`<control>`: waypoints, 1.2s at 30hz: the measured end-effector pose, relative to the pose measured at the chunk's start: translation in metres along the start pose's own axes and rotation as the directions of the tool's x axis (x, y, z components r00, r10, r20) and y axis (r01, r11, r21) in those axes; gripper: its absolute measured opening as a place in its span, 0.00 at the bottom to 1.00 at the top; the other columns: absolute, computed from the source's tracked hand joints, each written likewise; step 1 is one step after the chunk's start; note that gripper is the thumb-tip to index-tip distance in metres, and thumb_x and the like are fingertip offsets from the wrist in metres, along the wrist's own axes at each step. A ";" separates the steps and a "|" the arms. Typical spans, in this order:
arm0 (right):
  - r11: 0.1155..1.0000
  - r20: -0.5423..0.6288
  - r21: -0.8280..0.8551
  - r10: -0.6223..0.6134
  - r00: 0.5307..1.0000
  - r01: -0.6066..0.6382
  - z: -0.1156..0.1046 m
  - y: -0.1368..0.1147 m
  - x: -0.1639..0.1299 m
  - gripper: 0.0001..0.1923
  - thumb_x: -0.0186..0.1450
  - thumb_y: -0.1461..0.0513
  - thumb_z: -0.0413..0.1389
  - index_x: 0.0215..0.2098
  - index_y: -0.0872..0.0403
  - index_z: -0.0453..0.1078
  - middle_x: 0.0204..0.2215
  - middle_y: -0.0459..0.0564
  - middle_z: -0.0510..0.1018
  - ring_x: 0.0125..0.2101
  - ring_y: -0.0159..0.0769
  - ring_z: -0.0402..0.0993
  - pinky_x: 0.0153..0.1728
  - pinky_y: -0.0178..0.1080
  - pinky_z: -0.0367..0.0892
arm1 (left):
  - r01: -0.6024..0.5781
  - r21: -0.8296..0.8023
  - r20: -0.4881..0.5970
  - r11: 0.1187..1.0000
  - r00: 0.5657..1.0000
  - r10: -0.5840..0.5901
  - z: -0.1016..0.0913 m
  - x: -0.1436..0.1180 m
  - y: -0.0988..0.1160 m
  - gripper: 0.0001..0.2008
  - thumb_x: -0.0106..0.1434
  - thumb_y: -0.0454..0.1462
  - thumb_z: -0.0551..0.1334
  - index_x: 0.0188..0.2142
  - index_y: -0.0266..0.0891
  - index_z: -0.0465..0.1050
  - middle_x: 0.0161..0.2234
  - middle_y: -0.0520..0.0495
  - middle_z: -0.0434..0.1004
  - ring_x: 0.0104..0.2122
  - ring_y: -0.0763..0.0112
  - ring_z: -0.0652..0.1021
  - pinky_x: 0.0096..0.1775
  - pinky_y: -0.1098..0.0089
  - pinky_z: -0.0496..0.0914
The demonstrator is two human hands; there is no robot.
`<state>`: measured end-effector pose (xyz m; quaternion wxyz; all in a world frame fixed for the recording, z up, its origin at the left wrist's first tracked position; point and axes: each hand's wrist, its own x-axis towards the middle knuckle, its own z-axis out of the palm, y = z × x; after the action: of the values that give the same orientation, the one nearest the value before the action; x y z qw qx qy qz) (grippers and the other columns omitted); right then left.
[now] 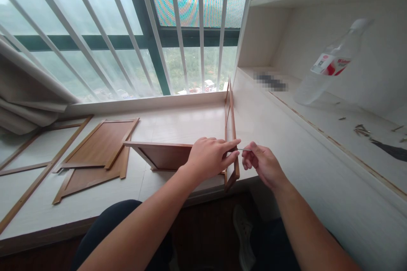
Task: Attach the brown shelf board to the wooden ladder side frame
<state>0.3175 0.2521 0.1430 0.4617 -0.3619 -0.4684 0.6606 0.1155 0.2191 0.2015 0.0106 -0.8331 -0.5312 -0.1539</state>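
Note:
A brown wooden panel (168, 156) stands on its long edge on the white ledge, its right end meeting an upright wooden frame (234, 125) at a corner. My left hand (208, 156) grips that corner, with its fingers reaching over the frame. To the right of the frame, my right hand (262, 163) pinches a thin metal rod that looks like a hex key (244, 149). Its tip points at the frame's outer side, close to my left fingertips. The exact contact at the tip is too small to make out.
Two more wooden panels (101, 142) lie overlapping on the ledge, left of a longer open frame (47, 178) at far left. A plastic bottle (327, 67), several screws (362, 130) and a black item (389, 150) sit on the right shelf. A barred window (190, 38) closes the back.

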 end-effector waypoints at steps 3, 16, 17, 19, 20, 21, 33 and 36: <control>0.999 0.059 -0.048 0.028 0.998 -0.026 -0.004 -0.001 -0.002 0.26 0.62 0.42 0.64 0.32 0.58 0.76 0.18 0.46 0.74 0.20 0.29 0.70 0.26 0.34 0.69 | 0.004 -0.002 -0.004 1.000 1.000 -0.004 0.000 0.000 0.000 0.22 0.73 0.53 0.50 0.62 0.60 0.70 0.42 0.54 0.85 0.41 0.65 0.83 0.36 0.65 0.64; 0.991 0.090 -0.080 0.118 0.989 -0.111 -0.009 -0.008 -0.003 0.25 0.64 0.44 0.62 0.32 0.60 0.77 0.19 0.51 0.78 0.21 0.33 0.75 0.30 0.34 0.69 | 0.004 -0.011 0.000 1.000 1.000 -0.004 0.001 -0.001 -0.001 0.22 0.73 0.53 0.50 0.63 0.60 0.69 0.41 0.54 0.85 0.40 0.65 0.82 0.35 0.65 0.62; 0.990 0.091 -0.079 0.123 0.988 -0.116 -0.010 -0.007 -0.002 0.25 0.64 0.44 0.62 0.32 0.60 0.77 0.20 0.51 0.78 0.21 0.33 0.75 0.29 0.34 0.69 | 0.005 -0.015 0.002 1.000 1.000 -0.005 0.000 -0.001 -0.001 0.22 0.73 0.53 0.50 0.63 0.60 0.69 0.42 0.54 0.85 0.40 0.65 0.82 0.35 0.65 0.62; 0.989 0.097 -0.067 0.136 0.986 -0.130 -0.012 -0.007 -0.002 0.25 0.64 0.44 0.63 0.32 0.60 0.77 0.20 0.51 0.78 0.21 0.33 0.75 0.29 0.34 0.70 | 0.008 -0.020 0.005 1.000 1.000 -0.008 0.000 -0.001 -0.002 0.22 0.73 0.53 0.50 0.63 0.60 0.69 0.42 0.55 0.85 0.40 0.65 0.82 0.35 0.65 0.62; 0.989 0.094 -0.053 0.140 0.986 -0.136 -0.013 -0.007 -0.002 0.24 0.64 0.45 0.63 0.31 0.60 0.77 0.19 0.51 0.78 0.21 0.33 0.75 0.29 0.35 0.70 | 0.008 -0.020 0.006 1.000 1.000 -0.008 0.000 -0.001 -0.002 0.22 0.74 0.53 0.50 0.63 0.60 0.69 0.41 0.55 0.85 0.39 0.65 0.82 0.35 0.65 0.62; 0.990 0.087 -0.036 0.141 0.986 -0.138 -0.015 -0.007 -0.001 0.24 0.64 0.45 0.63 0.30 0.59 0.76 0.19 0.51 0.78 0.21 0.33 0.75 0.29 0.35 0.70 | 0.006 -0.019 0.008 1.000 1.000 -0.006 0.000 -0.001 -0.002 0.22 0.74 0.53 0.50 0.63 0.60 0.69 0.41 0.55 0.85 0.39 0.65 0.82 0.35 0.64 0.62; 0.881 0.095 -0.410 -0.214 0.972 0.234 -0.010 0.003 -0.007 0.21 0.68 0.47 0.59 0.42 0.55 0.81 0.26 0.49 0.81 0.30 0.34 0.76 0.38 0.38 0.72 | 0.013 -0.026 0.015 1.000 1.000 -0.012 -0.001 0.000 -0.001 0.23 0.73 0.53 0.50 0.63 0.59 0.69 0.42 0.53 0.85 0.41 0.66 0.82 0.36 0.65 0.64; 0.872 0.089 -0.411 -0.250 0.964 0.264 -0.012 0.007 -0.005 0.19 0.69 0.48 0.60 0.43 0.54 0.82 0.26 0.48 0.81 0.30 0.34 0.76 0.38 0.39 0.73 | 0.013 -0.026 0.013 1.000 1.000 -0.013 -0.001 0.000 -0.001 0.23 0.73 0.53 0.50 0.63 0.59 0.69 0.42 0.53 0.85 0.40 0.65 0.82 0.37 0.65 0.65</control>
<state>0.3283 0.2499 0.1325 0.4490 -0.3763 -0.6507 0.4832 0.1142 0.2190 0.2026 -0.0046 -0.8307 -0.5345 -0.1557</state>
